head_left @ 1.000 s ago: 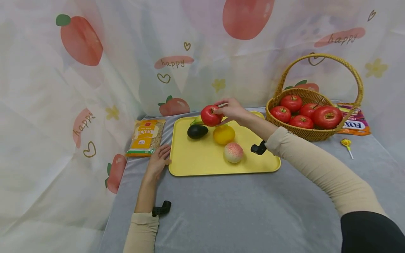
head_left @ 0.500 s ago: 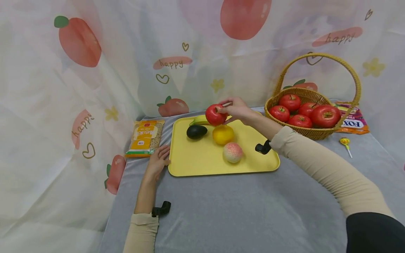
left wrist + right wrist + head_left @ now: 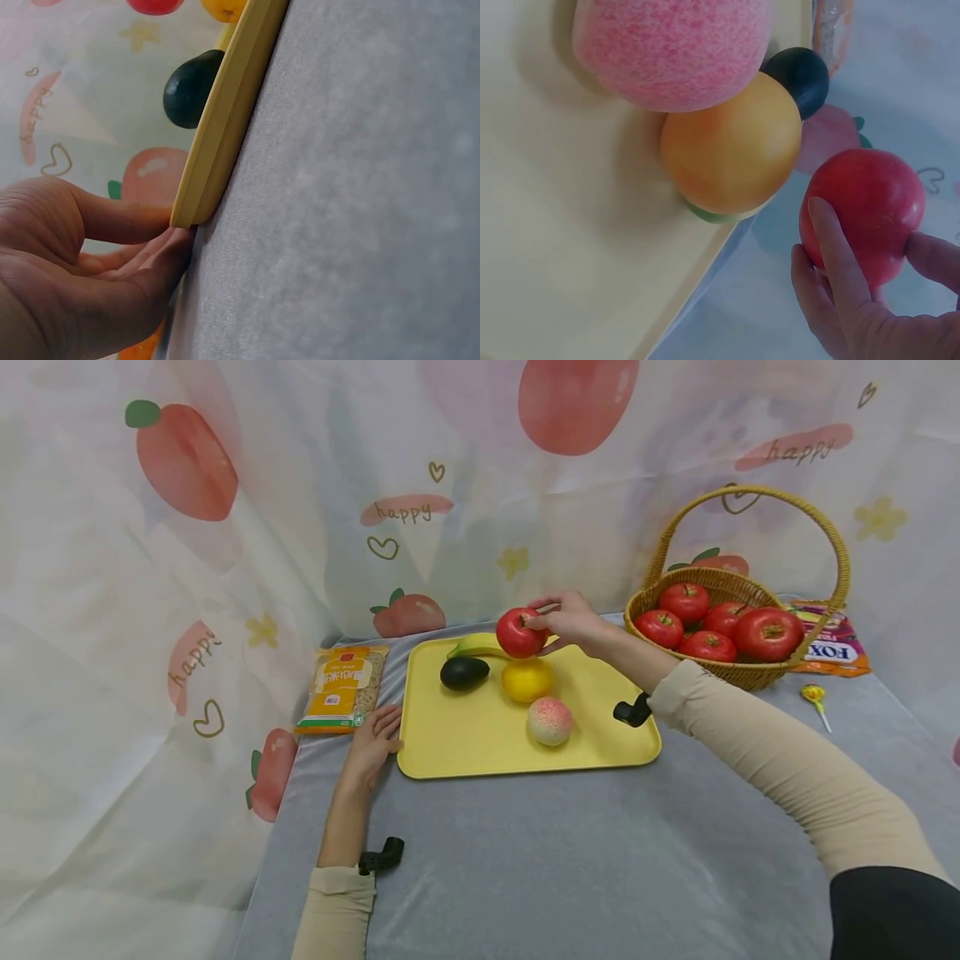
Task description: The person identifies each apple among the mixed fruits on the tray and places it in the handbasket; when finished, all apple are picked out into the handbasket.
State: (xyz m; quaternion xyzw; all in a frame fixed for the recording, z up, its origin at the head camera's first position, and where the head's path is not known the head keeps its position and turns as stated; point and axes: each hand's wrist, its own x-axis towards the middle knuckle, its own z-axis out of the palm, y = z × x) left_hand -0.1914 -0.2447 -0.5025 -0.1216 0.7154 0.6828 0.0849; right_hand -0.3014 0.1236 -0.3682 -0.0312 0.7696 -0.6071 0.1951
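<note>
My right hand (image 3: pixel 573 620) grips a red apple (image 3: pixel 517 633) between thumb and fingers, above the back of the yellow tray (image 3: pixel 457 747). In the right wrist view the apple (image 3: pixel 866 210) is apart from the fruit on the tray. A dark, egg-shaped avocado (image 3: pixel 464 673), a yellow lemon-like fruit (image 3: pixel 527 681) and a pink-white peach (image 3: pixel 550 721) lie on the tray. A green-yellow banana (image 3: pixel 480 647) lies behind, partly hidden. My left hand (image 3: pixel 370 743) rests on the cloth at the tray's left edge, its thumb touching the edge (image 3: pixel 202 172).
A wicker basket (image 3: pixel 742 675) with several red apples (image 3: pixel 708 646) stands at the back right, its handle up. Behind it lies a purple snack bag (image 3: pixel 836 647); a yellow lollipop (image 3: pixel 813 695) lies in front. A grain packet (image 3: pixel 343 689) is left of the tray.
My right hand has carried the apple to the right, towards the basket, so more of the banana shows. The left hand has stayed at the tray's edge.
</note>
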